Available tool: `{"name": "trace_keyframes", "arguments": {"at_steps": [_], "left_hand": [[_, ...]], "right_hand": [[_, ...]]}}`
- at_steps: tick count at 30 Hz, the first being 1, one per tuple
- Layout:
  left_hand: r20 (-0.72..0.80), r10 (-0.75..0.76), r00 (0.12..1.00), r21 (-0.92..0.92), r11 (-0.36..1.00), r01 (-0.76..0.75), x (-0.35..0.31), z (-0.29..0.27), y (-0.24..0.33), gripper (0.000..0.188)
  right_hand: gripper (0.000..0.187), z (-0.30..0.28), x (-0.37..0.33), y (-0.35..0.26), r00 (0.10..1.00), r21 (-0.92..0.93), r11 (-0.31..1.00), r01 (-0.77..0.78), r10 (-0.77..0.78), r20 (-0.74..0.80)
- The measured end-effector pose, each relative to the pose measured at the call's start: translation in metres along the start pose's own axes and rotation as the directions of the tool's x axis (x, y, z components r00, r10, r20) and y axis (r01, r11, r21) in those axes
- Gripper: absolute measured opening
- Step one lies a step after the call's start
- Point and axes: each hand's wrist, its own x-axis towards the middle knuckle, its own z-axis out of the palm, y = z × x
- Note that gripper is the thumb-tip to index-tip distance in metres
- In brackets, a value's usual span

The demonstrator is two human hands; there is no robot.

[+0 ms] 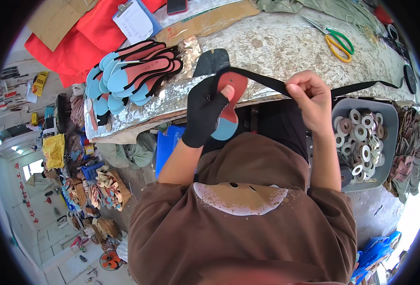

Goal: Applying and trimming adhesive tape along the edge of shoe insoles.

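My left hand (202, 114), in a black glove that leaves the thumb tip bare, grips a red and light-blue shoe insole (236, 84) just above the table's near edge. A black tape (268, 83) runs from the insole's rounded red end to my right hand (313, 99). That bare hand pinches the tape between thumb and fingers and holds it taut. Beyond it, the tape slopes on to a black roll (410, 79) at the table's right edge. To the left lies a heap of similar insoles (141, 71) with black edging. A dark flat piece (212, 61) rests behind my left hand.
A grey bin (391, 128) full of tape rolls stands below the table at right. Scissors (340, 46) with green and yellow handles lie on the worn table (272, 42). A clipboard (133, 21), phone (176, 6), cardboard (205, 20) and red cloth (96, 40) occupy the far left.
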Motion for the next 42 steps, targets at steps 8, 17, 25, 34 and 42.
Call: {"name": "trace_keyframes", "arguments": {"at_steps": [8, 17, 25, 34, 42], "left_hand": [[-0.166, -0.114, 0.980, -0.420, 0.907, 0.034, -0.006, 0.012, 0.003, 0.025], [0.034, -0.186, 0.982, -0.289, 0.939, 0.187, -0.004, 0.013, -0.009, 0.023], [-0.068, -0.289, 0.955, -0.339, 0.907, 0.250, -0.011, 0.022, -0.016, 0.019], [-0.077, 0.116, 0.990, -0.324, 0.937, -0.135, -0.011, 0.029, -0.014, 0.006], [-0.125, 0.147, 0.981, -0.087, 0.984, -0.158, -0.016, 0.010, -0.025, 0.011]], "right_hand": [[0.009, 0.077, -0.001, -0.009, 0.990, -0.348, 0.927, 0.143, -0.136, 0.043], [0.015, 0.072, 0.004, -0.005, 0.900, -0.659, 0.617, 0.430, -0.347, 0.263], [0.013, 0.057, -0.021, 0.013, 0.933, -0.740, 0.577, 0.345, -0.126, 0.336], [0.011, 0.047, -0.010, 0.002, 0.949, -0.715, 0.625, 0.314, -0.189, 0.251], [0.012, 0.042, -0.019, 0.008, 0.985, -0.038, 0.987, -0.153, 0.156, 0.073]]}}
